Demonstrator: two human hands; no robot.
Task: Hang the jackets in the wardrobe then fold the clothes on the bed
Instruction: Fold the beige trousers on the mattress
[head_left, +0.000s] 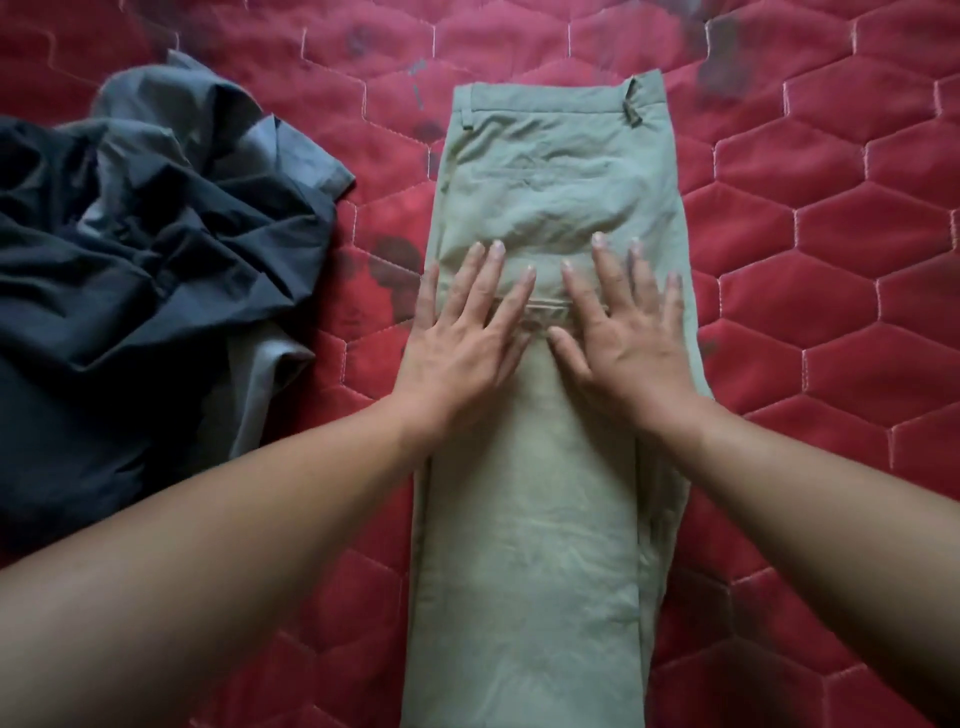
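1. Red quilted bedspread (831, 234) with a stitched hexagon pattern and some dark smudges fills the whole view, seen from above.
2. Pale green trousers (530, 545) lie lengthwise down the centre, already doubled leg on leg, waistband at 12 o'clock, legs running toward 6 o'clock.
3. Left hand (462, 343) and right hand (618, 332) rest flat side by side on the seat area, fingers spread, palms down, gripping nothing.
4. Crumpled dark navy and grey clothing (145, 270) sits in a heap at 9 o'clock, just beside the trousers but apart from them.
5. Judging by the fine creases, the trousers are light, soft and limp; they probably need smoothing flat, then lifting by the hems or waistband edge to fold.
6. Trouser hems are cut off at the bottom edge; what garments make up the heap cannot be told; no wardrobe or jackets are visible.
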